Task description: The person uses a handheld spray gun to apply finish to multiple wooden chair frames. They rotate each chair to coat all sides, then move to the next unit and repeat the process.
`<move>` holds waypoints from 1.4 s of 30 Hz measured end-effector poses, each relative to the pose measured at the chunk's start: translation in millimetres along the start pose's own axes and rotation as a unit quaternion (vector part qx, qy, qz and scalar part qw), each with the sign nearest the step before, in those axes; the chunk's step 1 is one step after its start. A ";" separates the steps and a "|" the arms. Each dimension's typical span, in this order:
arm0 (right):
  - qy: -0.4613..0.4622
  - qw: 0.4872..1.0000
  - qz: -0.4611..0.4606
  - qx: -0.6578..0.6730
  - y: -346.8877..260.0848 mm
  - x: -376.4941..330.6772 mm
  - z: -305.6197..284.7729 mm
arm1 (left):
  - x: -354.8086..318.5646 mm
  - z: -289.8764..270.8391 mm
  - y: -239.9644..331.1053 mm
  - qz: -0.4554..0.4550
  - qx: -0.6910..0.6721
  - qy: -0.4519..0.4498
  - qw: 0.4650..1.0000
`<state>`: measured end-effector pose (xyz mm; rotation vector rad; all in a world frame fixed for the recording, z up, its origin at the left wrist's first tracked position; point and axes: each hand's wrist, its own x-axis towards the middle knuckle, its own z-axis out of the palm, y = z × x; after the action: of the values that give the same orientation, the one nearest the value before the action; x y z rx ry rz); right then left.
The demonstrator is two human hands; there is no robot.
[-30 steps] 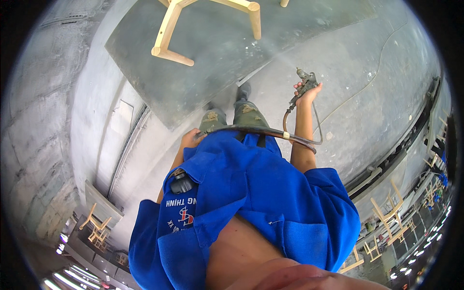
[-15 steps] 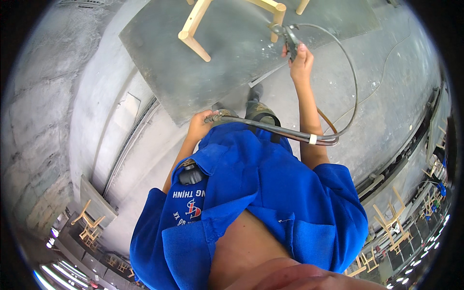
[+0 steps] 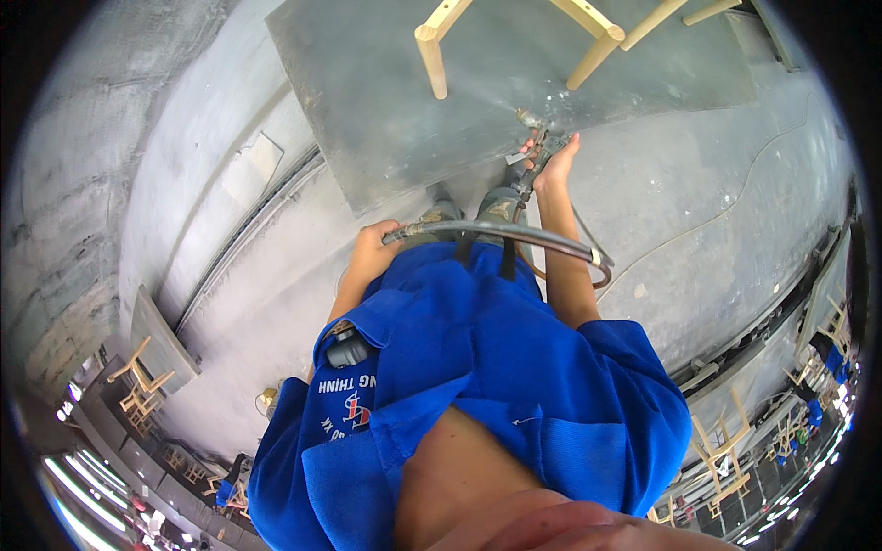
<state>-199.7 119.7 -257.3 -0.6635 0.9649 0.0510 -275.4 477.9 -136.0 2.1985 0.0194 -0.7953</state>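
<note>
My right hand point(image 3: 557, 165) is wrapped round the grip of a spray gun point(image 3: 542, 138), its metal nozzle pointing up and to the left. A faint haze shows by the nozzle. Lower and to the left, my left hand point(image 3: 371, 250) grips a bundle of dark hoses point(image 3: 478, 228), which arches across my waist to my right forearm. Beyond the gun stands a pale wooden chair frame point(image 3: 595, 57), cut off by the top edge; the gun is apart from its legs. Under the frame lies a grey board point(image 3: 367, 110).
A thin cable point(image 3: 707, 216) runs along the floor at the right. On the left a pale wall panel point(image 3: 253, 170) stands beside a dark groove. More wooden chair frames point(image 3: 721, 450) stand behind me at the lower right, and others point(image 3: 142, 381) at the lower left.
My right hand has drawn the spray gun down toward my body, away from the chair leg. The hose loop has dropped and tightened. My view has shifted, so the chair frame sits farther right.
</note>
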 end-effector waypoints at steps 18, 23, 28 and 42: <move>-0.074 0.594 -0.396 -0.697 32.9 -105.3 149.9 | -38.0 -56.5 -119.3 0.046 -0.154 0.072 0.984; -0.038 0.525 -0.600 -0.602 -53.2 -186.6 196.0 | -14.8 -66.3 -116.0 0.130 -0.148 0.076 0.978; 0.019 0.467 -0.704 -0.536 -122.0 -228.2 242.5 | -1.6 -70.7 -95.1 0.154 -0.201 0.089 0.963; -0.010 0.474 -0.575 -0.667 -140.2 -189.0 319.5 | -14.2 -88.2 -74.4 0.129 -0.230 0.179 0.948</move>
<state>-26.9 227.2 83.4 -2.6920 0.0320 -0.4491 -258.7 592.9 -134.3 1.8194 0.0856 -0.2077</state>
